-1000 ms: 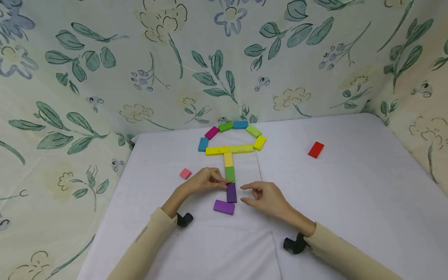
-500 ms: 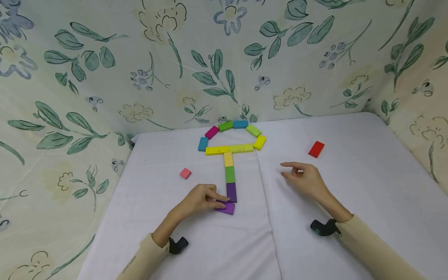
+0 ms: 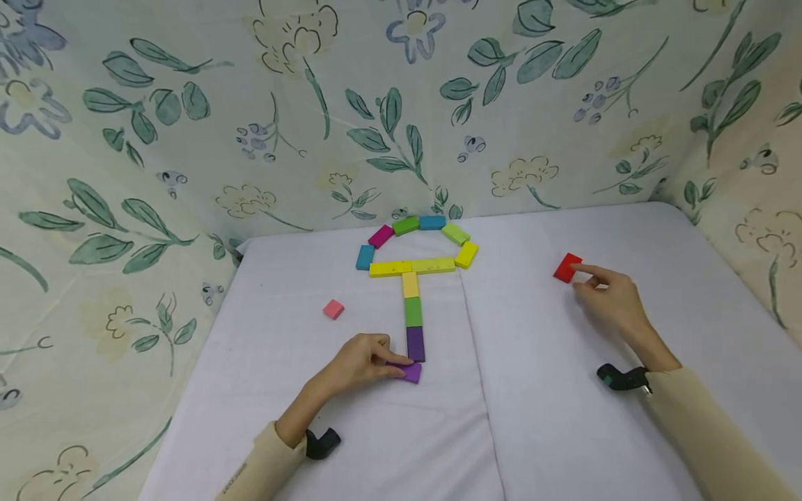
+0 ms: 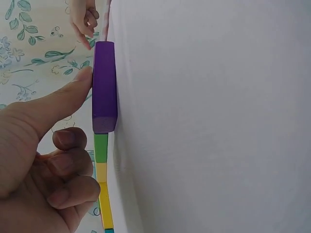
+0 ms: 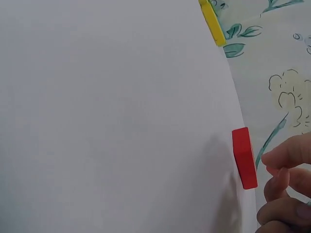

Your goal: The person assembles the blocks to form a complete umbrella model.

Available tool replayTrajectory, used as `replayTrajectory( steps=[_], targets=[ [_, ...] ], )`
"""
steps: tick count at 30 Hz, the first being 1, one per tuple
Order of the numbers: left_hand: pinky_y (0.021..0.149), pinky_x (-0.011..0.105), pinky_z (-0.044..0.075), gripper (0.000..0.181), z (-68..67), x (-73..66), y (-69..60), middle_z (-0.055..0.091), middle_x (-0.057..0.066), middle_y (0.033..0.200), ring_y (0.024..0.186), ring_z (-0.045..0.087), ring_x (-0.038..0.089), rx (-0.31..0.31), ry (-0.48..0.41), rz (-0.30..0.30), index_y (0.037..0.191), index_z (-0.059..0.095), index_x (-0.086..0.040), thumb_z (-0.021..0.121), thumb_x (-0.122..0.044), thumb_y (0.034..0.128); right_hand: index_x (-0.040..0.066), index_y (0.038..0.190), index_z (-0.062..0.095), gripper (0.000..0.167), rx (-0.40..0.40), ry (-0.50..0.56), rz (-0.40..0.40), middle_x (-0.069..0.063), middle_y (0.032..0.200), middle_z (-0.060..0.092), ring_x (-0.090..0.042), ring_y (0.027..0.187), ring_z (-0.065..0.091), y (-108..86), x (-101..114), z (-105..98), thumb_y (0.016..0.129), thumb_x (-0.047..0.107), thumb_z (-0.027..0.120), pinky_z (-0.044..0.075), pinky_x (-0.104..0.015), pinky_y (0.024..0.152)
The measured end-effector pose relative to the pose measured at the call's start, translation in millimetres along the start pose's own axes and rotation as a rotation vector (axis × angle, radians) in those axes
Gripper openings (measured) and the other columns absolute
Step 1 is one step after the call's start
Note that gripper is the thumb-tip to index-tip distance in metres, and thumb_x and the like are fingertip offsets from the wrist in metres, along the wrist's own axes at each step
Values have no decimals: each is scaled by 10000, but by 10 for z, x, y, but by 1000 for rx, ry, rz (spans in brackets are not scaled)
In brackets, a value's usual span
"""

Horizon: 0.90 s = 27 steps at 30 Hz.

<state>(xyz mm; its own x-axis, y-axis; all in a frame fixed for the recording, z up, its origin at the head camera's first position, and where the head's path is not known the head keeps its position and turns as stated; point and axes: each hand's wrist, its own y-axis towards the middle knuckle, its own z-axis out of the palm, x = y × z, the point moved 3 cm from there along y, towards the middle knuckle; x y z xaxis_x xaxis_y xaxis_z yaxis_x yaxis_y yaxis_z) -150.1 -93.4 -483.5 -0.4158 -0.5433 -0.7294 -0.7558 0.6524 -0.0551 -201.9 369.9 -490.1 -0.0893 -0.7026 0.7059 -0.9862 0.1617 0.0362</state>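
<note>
At the lower end of a vertical row of blocks, my left hand [image 3: 360, 362] pinches a light purple block [image 3: 412, 374] between thumb and index finger, covering its left part. The block lies crosswise just below a dark purple block [image 3: 415, 344]. In the left wrist view, the thumb touches a purple block [image 4: 104, 87], and the other fingers are curled. Far to the right, my right hand [image 3: 614, 299] is at a red block [image 3: 567, 267], index finger and thumb spread at its right side. The right wrist view shows a small gap between fingertips and red block [image 5: 244, 158].
Above the dark purple block come a green block [image 3: 413, 312], a pale yellow block [image 3: 410, 284] and a crossbar of yellow blocks [image 3: 390, 269]. Several coloured blocks arch over the crossbar. A pink block [image 3: 334, 309] lies left of the row, on the white cloth [image 3: 532, 445].
My left hand has moved down from the dark purple block to the light purple one. My right hand has travelled right and away from the row, to the red block.
</note>
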Motion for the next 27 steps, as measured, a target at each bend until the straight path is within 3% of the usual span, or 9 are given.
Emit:
replayTrajectory(
  steps=[7,12,17,23,27],
  targets=[
    [601,154,270,285,5,16,-1,468,-71,700,646,383,11,-3,-5,10,1140,811,-178,848,-180,857,107,1478,574,473,20,-27,-6,-147,1028,576,-81,617,476,153,-121,-99,1014,202,561,372,-271,551],
    [607,148,272,303,9,15,20,464,-71,707,647,366,7,-9,18,37,1163,802,-182,844,-189,863,152,1543,496,519,91,-51,-33,-185,1066,585,-204,831,539,236,-162,-115,1033,220,568,418,-240,618],
    [609,143,274,312,7,9,54,470,-70,710,645,355,2,-8,42,35,1176,795,-174,841,-195,868,156,1575,443,549,179,-86,-31,-211,1119,572,-288,1010,473,311,-182,-122,1042,229,552,421,-269,685],
    [594,150,275,323,-2,10,78,492,-66,716,634,362,9,1,40,7,1178,791,-166,848,-204,862,130,1549,484,536,223,-101,-42,-218,1103,567,-291,967,485,375,-207,-127,1029,229,569,413,-280,667],
    [596,148,272,322,-6,17,92,497,-70,717,635,348,0,2,39,6,1177,789,-167,847,-201,862,127,1540,497,541,244,-110,-101,-166,1042,562,-250,926,501,447,-200,-143,1016,198,614,437,-250,660]
  ],
)
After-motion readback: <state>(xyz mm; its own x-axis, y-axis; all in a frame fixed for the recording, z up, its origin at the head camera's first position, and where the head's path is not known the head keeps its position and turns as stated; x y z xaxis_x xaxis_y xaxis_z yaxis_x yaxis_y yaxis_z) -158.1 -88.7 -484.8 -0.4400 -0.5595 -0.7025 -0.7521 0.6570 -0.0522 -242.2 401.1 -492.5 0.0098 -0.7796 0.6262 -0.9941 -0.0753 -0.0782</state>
